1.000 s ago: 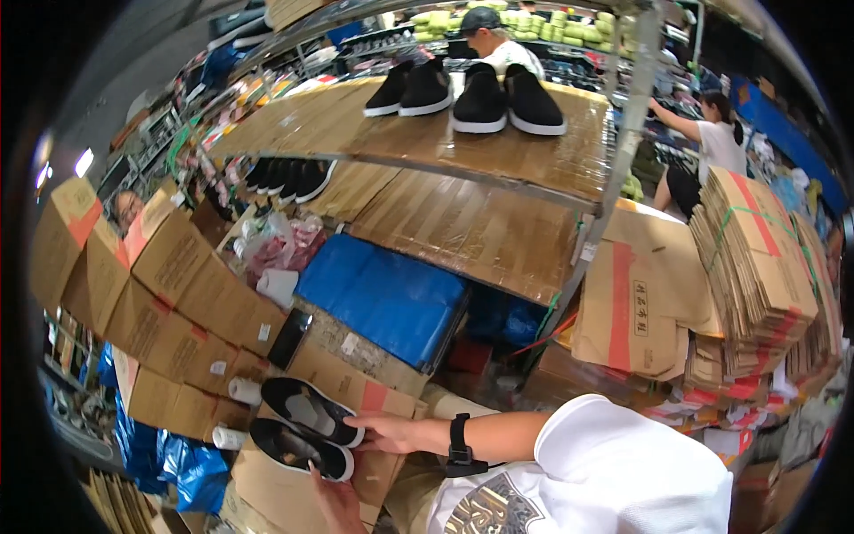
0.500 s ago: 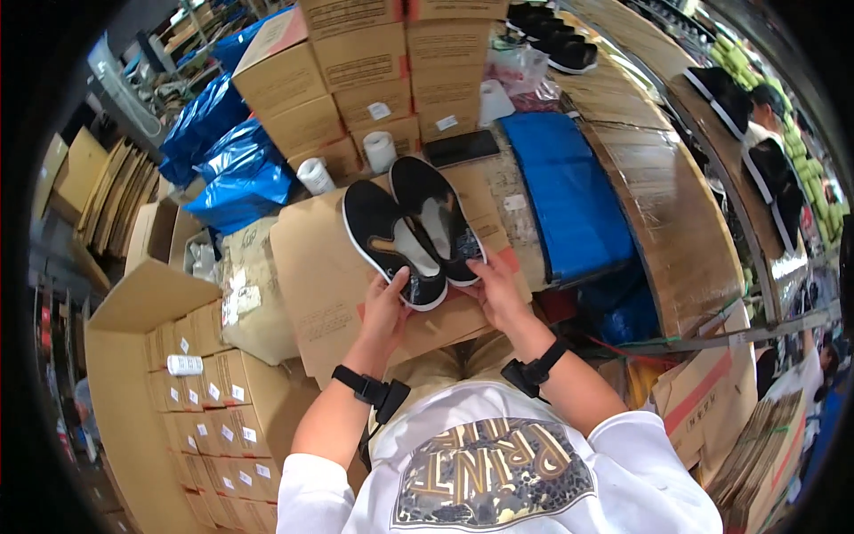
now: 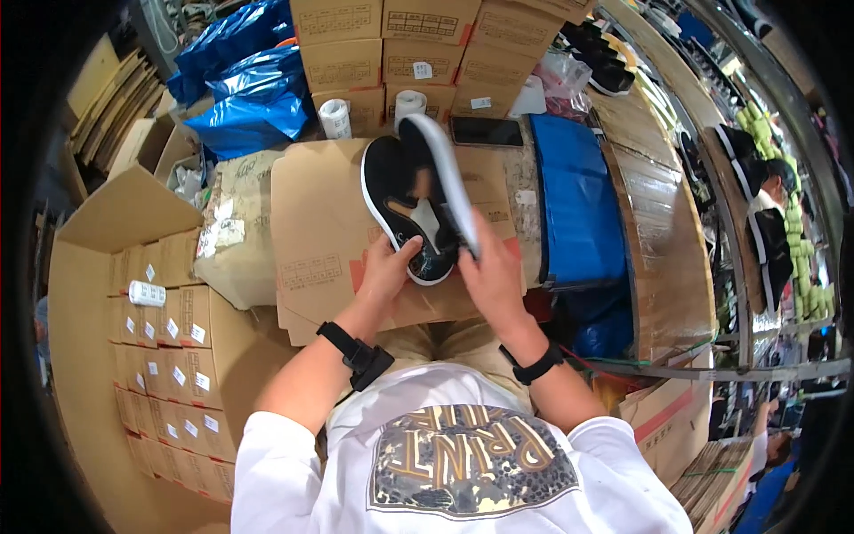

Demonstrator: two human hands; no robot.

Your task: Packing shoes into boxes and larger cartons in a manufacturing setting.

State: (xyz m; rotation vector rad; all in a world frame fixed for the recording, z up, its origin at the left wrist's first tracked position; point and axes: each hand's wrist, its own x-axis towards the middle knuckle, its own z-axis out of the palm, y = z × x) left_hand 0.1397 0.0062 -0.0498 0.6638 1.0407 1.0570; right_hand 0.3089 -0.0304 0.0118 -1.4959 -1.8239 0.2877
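Observation:
My left hand (image 3: 392, 266) grips the heel end of a black slip-on shoe (image 3: 385, 182) with a white sole, its opening facing up. In my right hand (image 3: 487, 277) is the heel of the matching shoe (image 3: 442, 165), tipped on its side so that its white sole faces right. That second shoe is blurred and leans over the first one. Both are above a flattened cardboard sheet (image 3: 311, 209) lying in front of me. The fingers under the heels are partly hidden.
Stacked cartons (image 3: 422, 62) stand at the back, with white label rolls (image 3: 335, 119) and a black phone (image 3: 487, 132) before them. A blue padded cover (image 3: 579, 205) lies to the right. At left, a large open carton (image 3: 78, 311) holds several small boxes. More shoes (image 3: 770, 254) sit on a rack.
The right-hand shoe has turned from lying sole-down beside the other onto its side, over its mate. The left-hand shoe stays upright. The view has shifted slightly.

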